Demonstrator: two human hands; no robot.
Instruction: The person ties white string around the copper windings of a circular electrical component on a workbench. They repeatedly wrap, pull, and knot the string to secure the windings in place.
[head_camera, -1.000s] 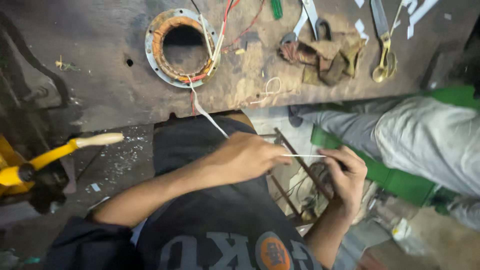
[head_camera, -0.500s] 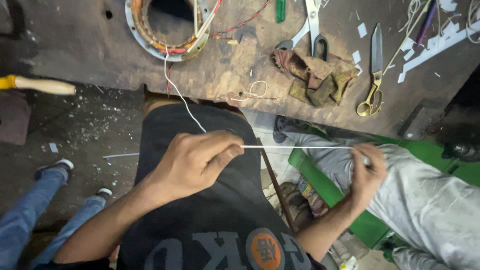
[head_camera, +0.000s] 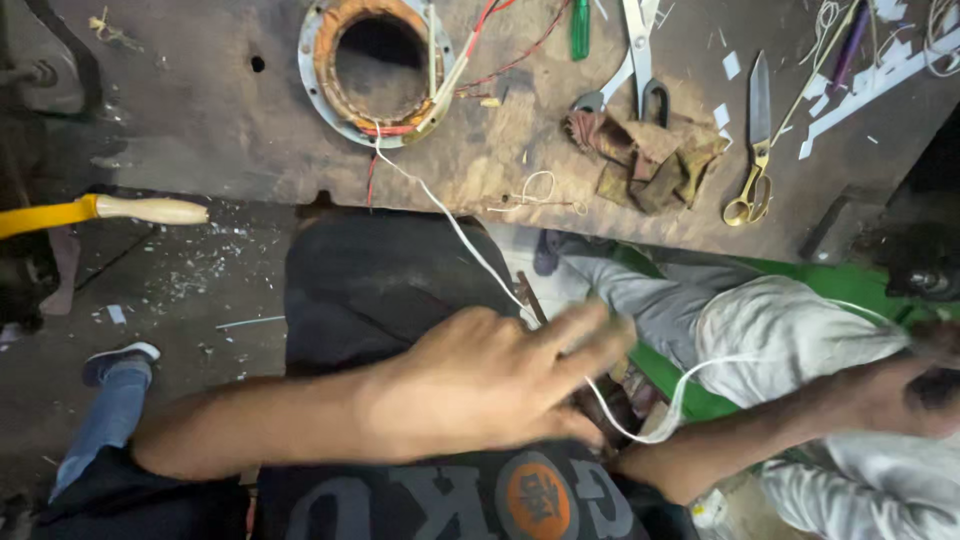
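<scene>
A white cord (head_camera: 455, 225) runs from a round metal motor ring (head_camera: 375, 70) on the worn bench (head_camera: 200, 120) down toward my lap. My left hand (head_camera: 490, 385) hovers over my black shirt, blurred, with its fingers stretched out and apart; the cord passes beneath it. Beyond the hand the cord hangs in a slack loop (head_camera: 650, 430) and rises to the right. My right hand (head_camera: 925, 390) is far out at the right edge, blurred and closed, where the cord ends.
Silver scissors (head_camera: 640, 45), gold-handled scissors (head_camera: 755, 150), brown rags (head_camera: 650, 160) and a green screwdriver (head_camera: 580, 30) lie on the bench. A wooden-handled yellow tool (head_camera: 145, 210) sticks out at left. Another person's grey-trousered legs (head_camera: 700, 310) and a shoe (head_camera: 120, 360) are close by.
My left hand has let its fingers spread and dropped lower. My right hand has swung farther right, and the cord, taut before, now sags in a loop.
</scene>
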